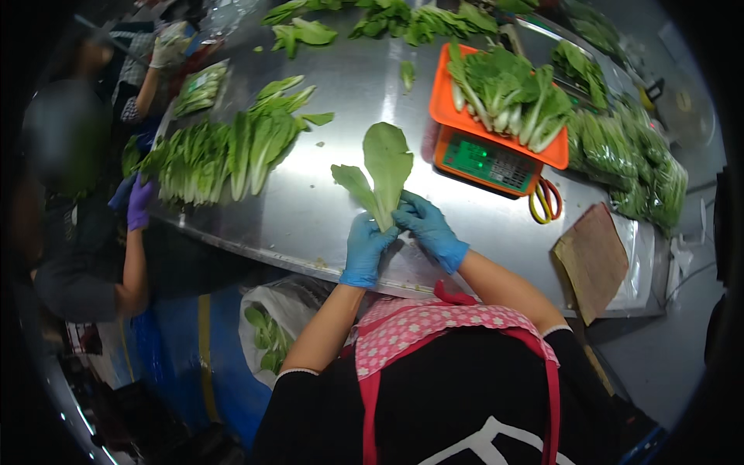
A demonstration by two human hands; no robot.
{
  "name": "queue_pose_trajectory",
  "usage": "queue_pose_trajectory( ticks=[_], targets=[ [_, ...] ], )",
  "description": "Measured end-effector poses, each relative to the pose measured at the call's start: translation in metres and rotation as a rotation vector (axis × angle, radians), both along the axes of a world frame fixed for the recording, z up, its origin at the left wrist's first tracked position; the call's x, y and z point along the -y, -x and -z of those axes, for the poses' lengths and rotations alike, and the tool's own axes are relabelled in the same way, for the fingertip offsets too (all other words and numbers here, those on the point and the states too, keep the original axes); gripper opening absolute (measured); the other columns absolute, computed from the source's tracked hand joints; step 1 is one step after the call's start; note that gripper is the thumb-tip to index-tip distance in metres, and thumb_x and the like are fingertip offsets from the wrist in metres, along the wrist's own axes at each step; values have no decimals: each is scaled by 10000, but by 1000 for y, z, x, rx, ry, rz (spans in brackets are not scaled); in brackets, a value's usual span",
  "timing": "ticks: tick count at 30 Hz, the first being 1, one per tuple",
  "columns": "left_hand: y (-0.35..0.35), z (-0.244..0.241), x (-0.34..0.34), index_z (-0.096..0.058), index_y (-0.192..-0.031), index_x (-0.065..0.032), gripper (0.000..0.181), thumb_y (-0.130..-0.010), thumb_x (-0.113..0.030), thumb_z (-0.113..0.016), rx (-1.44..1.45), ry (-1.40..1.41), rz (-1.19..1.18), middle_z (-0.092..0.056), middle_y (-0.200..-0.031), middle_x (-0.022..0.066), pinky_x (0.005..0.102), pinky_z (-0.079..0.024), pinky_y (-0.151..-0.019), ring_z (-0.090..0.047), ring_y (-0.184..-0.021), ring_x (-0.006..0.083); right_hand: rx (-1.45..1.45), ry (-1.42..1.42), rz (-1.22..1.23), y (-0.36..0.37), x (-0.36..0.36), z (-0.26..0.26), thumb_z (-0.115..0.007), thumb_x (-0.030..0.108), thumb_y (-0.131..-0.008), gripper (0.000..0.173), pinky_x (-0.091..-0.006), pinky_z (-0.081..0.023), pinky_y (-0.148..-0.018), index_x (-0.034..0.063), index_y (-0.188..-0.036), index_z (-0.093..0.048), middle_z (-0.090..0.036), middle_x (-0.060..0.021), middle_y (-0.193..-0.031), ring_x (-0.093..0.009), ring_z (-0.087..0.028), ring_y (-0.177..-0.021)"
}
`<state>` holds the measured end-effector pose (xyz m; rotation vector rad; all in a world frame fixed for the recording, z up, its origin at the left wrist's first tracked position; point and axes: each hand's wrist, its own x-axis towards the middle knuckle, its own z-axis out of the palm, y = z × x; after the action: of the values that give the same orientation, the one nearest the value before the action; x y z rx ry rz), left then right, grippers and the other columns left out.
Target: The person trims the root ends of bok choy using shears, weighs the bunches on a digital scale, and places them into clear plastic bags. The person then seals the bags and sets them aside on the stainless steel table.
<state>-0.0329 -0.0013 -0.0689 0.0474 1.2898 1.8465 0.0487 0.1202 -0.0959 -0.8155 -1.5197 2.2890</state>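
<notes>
Both my hands wear blue gloves over the near part of the steel table (290, 218). My left hand (367, 247) grips the base of a small leafy green plant (386, 160), whose leaves point away from me. At the right of its stem, my right hand (427, 224) has thumb and fingers closed on it. To the left lie leafy greens in a row (197, 160). An orange tray (439, 104) piled with leafy greens (503, 87) rests tilted in view on an orange digital scale (488, 163) at the right.
Scissors (545, 200) lie beside the scale, near a brown board (596, 261). Bagged greens (616, 145) fill the far right. More loose greens (395, 20) lie at the back. A white sack (253, 349) stands below the table edge. Co-workers are at the left, one with a purple glove (139, 203).
</notes>
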Motion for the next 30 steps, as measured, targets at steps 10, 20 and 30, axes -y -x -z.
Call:
queue_pose_trajectory(
  ticks=[10,20,30],
  targets=[
    [3,16,-18,-474,-1227,-5,352,-905,-54,-607,-202,-63,150,-632,-1036,94,249,-533,-700,-627,-869,138,-154,-171,86,-13,-11,-17,-615,121,-920,390,-247,-488,-823,-6,-1275,-514,-603,-39,-1036,-90,-565,-927],
    [-20,-100,-210,-395,-1417,-19,516,-933,-22,-573,-882,-330,187,-609,-1160,58,231,-514,-758,-593,-934,101,-275,-795,691,-29,-138,-153,-583,30,-889,612,-232,-487,-664,27,-1451,-339,-571,-60,-1015,-84,-547,-787],
    [-36,-104,-222,-447,-1367,-33,490,-895,-34,-577,-1389,-240,246,-489,-1315,141,340,-404,-1015,-496,-1193,257,215,-1220,748,-98,-201,-99,-590,74,-894,341,-304,-475,-676,81,-1235,-594,-575,-138,-875,-240,-580,-745]
  ],
)
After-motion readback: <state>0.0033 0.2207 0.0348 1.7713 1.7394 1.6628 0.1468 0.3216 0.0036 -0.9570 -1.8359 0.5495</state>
